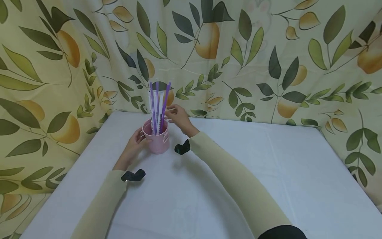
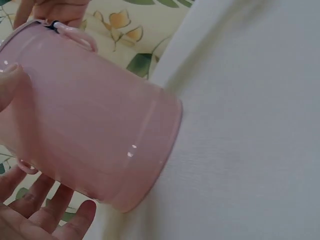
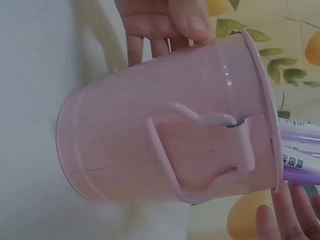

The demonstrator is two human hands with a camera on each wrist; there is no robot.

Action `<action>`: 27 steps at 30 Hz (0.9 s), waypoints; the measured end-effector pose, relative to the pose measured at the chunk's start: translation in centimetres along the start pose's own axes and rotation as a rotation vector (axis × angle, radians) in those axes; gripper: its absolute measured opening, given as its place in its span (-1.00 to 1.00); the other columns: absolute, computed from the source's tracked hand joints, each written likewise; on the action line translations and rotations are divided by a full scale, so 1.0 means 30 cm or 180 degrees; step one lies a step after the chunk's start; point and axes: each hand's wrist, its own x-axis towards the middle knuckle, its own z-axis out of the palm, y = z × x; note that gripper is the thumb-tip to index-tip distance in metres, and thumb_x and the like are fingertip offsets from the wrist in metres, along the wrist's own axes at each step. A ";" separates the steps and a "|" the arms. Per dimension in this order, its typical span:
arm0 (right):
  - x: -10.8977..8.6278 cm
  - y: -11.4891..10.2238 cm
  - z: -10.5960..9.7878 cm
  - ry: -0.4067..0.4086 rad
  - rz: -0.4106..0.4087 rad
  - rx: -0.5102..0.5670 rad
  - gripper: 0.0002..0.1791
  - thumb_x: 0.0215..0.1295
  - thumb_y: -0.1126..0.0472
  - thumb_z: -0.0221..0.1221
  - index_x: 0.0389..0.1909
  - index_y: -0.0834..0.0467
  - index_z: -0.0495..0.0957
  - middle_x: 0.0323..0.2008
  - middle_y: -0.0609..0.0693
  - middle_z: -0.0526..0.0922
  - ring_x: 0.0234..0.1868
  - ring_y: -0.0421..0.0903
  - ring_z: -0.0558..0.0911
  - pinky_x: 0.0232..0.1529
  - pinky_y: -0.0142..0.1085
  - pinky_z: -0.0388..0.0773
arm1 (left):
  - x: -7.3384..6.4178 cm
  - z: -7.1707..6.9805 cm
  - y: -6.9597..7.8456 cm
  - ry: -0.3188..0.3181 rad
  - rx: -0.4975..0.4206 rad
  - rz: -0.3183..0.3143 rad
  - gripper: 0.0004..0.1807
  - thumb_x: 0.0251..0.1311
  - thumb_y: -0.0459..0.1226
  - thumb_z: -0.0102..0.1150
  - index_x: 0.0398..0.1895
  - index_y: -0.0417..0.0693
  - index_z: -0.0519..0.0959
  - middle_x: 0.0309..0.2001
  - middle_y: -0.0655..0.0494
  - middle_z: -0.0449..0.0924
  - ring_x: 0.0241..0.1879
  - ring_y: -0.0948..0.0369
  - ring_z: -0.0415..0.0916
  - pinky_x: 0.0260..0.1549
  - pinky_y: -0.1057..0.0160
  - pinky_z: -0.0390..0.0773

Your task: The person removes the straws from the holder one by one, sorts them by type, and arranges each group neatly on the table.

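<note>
A pink metal bucket (image 1: 158, 144) with small side handles stands upright on the table. In it are several purple straws (image 1: 165, 103), wrapped in clear and white printed sleeves, leaning slightly apart above the rim. My left hand (image 1: 136, 146) holds the bucket from the left; in the left wrist view its thumb (image 2: 9, 86) lies on the wall and the fingers (image 2: 55, 200) reach round the far side. On the other side my right hand (image 1: 180, 120) hovers at the straws, its fingers (image 3: 287, 215) loosely bent beside the rim. One wire handle (image 3: 165, 150) faces the right wrist view.
A white cloth covers the table (image 1: 268, 172). Behind and to the left hangs a curtain (image 1: 238, 59) printed with leaves and fruit, close to the table's back edge. Dark wrist straps (image 1: 133, 175) stick out from both sleeves.
</note>
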 end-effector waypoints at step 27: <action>-0.004 -0.001 0.018 0.0079 -0.0315 -0.0152 -0.73 0.29 0.22 0.15 -0.05 0.26 0.57 -0.09 0.17 0.63 -0.09 -0.02 0.61 -0.04 -0.29 0.66 | -0.046 0.043 -0.018 0.0276 0.0110 -0.0155 -0.20 0.17 -0.31 0.21 0.41 -0.24 0.02 0.42 -0.19 0.07 0.39 -0.06 0.13 0.37 0.08 0.26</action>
